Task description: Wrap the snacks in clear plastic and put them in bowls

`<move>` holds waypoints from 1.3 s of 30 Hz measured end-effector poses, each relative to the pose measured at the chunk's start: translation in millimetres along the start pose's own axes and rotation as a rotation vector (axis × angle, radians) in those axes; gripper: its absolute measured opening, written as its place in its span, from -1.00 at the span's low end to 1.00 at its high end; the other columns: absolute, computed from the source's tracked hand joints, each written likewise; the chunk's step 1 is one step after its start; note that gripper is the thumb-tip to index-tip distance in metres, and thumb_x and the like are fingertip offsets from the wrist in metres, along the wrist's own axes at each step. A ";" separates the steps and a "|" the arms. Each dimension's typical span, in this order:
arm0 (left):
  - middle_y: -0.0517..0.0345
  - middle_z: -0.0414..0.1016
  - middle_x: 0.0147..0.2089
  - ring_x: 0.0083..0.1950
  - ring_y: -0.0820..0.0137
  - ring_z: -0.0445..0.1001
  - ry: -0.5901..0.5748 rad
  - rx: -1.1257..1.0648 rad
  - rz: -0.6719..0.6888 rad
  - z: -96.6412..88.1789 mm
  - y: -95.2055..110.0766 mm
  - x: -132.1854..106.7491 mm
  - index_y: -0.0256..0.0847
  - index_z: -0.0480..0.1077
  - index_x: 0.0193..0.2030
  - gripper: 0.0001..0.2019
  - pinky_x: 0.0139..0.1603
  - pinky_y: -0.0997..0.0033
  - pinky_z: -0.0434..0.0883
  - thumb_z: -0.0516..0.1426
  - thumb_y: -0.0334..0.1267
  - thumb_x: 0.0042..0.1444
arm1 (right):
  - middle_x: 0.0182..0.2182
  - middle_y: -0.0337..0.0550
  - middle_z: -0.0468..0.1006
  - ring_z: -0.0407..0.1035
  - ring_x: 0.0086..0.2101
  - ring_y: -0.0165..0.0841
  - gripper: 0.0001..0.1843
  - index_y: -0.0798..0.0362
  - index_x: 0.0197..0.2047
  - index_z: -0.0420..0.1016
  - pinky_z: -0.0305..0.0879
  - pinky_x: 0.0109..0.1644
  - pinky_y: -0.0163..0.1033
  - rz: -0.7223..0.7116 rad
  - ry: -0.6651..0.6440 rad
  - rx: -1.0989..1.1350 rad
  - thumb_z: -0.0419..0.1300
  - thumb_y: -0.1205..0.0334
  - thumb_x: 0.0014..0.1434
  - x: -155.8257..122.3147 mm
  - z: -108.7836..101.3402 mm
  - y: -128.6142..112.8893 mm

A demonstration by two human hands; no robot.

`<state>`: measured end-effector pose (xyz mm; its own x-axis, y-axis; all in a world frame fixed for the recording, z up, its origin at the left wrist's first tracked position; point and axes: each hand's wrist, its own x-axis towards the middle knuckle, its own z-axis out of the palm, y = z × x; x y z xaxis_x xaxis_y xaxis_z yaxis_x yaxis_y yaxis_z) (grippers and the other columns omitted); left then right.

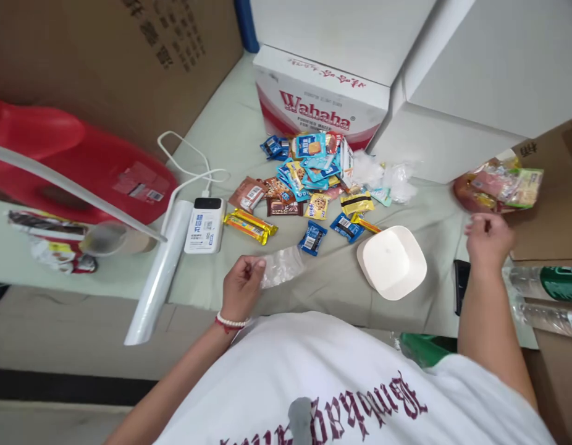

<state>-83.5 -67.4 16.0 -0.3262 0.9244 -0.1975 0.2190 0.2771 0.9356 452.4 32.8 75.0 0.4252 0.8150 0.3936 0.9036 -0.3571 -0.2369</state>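
My left hand [243, 283], closed in a pinch, holds a small clear plastic bag [282, 269] by one end, low over the table's front edge. The bag looks flat. At the right, my right hand [490, 240] has curled fingers and is slightly blurred; whether anything is in it I cannot make out. Just beyond that hand lies a red container with wrapped snacks [501, 185]. Between my hands stands a white square bowl [365, 267], with nothing visible inside. A heap of wrapped snacks [309, 170] spreads behind it, with blue packets [312, 238] and yellow bars [251, 226] nearer me.
Behind the snacks stands a Wahaha carton [320, 102]. Crumpled clear plastic bags [397, 179] lie beside the heap. A white power bank [205, 225] with a cable, a plastic roll [160, 272] and a red jug [73, 161] are left; plastic bottles [555, 284] are right.
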 end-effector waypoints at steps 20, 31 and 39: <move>0.40 0.21 -0.54 -0.53 0.51 0.15 -0.079 -0.316 -0.175 -7.9 -13.8 2.0 -0.17 0.42 -0.25 -0.66 -0.47 0.48 0.15 0.31 0.05 0.06 | 0.09 0.21 0.49 0.36 0.11 0.02 -0.53 0.10 0.19 0.52 0.28 0.22 0.14 -0.566 -0.155 0.153 0.18 0.01 0.33 -88.7 -1.9 -134.1; 0.24 0.52 -0.21 -0.47 0.56 0.35 -0.309 -0.463 -0.254 -12.7 -12.3 11.9 -0.13 0.35 0.13 -0.19 -0.41 0.49 0.33 0.50 -0.04 -0.29 | -0.35 -0.14 0.56 0.40 -0.33 -0.31 -0.76 0.00 -0.17 0.58 0.37 -0.20 -0.20 -0.527 -0.956 0.970 0.18 0.04 0.37 -225.3 39.9 -283.9; 0.10 0.59 -0.28 -0.33 0.37 0.41 -0.271 -0.127 -0.067 -42.3 -10.5 42.4 -0.19 0.61 -0.24 -0.72 -0.25 0.35 0.37 0.33 -0.08 -0.07 | -0.44 -0.25 0.49 0.30 -0.44 -0.40 -0.59 0.01 -0.26 0.57 0.22 -0.34 -0.30 0.061 -1.074 1.109 0.39 -0.19 0.11 -173.0 9.3 -240.9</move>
<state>-138.4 -42.3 10.2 -0.0752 0.9460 -0.3153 0.0826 0.3210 0.9435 160.7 -17.9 55.7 -0.2165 0.9194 -0.3284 0.1891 -0.2905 -0.9380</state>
